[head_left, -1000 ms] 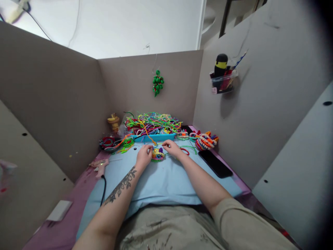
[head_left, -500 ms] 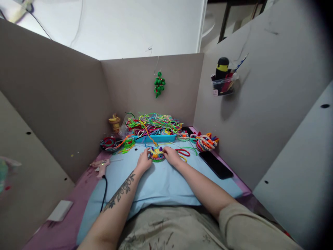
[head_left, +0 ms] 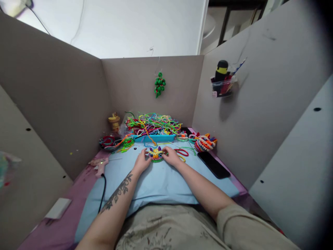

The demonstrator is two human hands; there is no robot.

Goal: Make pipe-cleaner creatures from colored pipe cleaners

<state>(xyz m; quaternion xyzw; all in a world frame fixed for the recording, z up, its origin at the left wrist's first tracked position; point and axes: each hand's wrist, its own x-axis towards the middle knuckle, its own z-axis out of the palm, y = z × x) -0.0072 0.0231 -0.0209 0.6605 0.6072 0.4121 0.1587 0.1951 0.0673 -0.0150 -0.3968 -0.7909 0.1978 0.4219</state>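
Note:
A small braided-cord animal figure (head_left: 156,155), yellow on top with purple ears, an orange middle and a green lower edge, sits between my hands on the light blue cloth (head_left: 161,184). My left hand (head_left: 142,160) closes on its left side with thumb and fingers. On the opposite side, my right hand (head_left: 170,156) pinches its right edge. The fingertips are partly hidden behind the figure. Just right of my right hand lie a red cord loop (head_left: 182,152) and a yellow cord piece.
Behind the hands stands a blue tray (head_left: 166,138) heaped with colourful cords. A pink glue gun (head_left: 102,166) with a black cable lies left; a black phone (head_left: 213,164) lies right. Cord figures (head_left: 205,142) sit at the back right. Grey panels (head_left: 153,104) enclose three sides.
The figure has tipped slightly between my hands, so more of its yellow top faces me. My left hand has shifted a little to the left. The whole view has moved slightly.

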